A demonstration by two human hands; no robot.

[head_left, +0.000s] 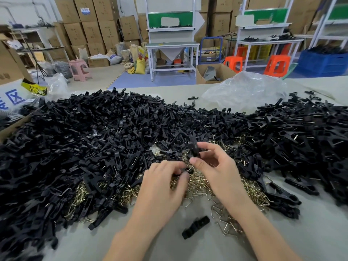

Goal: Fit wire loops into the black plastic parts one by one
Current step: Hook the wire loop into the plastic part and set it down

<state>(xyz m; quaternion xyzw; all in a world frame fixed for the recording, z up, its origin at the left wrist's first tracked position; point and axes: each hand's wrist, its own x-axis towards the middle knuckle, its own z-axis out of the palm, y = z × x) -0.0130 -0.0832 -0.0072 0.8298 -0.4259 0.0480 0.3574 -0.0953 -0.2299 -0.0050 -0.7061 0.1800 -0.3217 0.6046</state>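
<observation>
My right hand (pixel 216 166) pinches a black plastic part (pixel 193 147) between thumb and fingers, holding it upright above the heap. My left hand (pixel 165 178) sits just left of it, fingers curled down over the wire loops (pixel 199 183); what its fingertips pinch is hidden. Brass-coloured wire loops lie in a loose pile under and around both hands. A huge heap of black plastic parts (pixel 94 138) covers the table to the left, behind and to the right. A single black part (pixel 195 227) lies alone between my forearms.
The beige table (pixel 150 242) shows bare near its front edge. A crumpled clear plastic bag (pixel 244 89) lies at the back right, a cardboard box (pixel 11 127) at the left edge. Workbenches, stools and stacked cartons stand beyond the table.
</observation>
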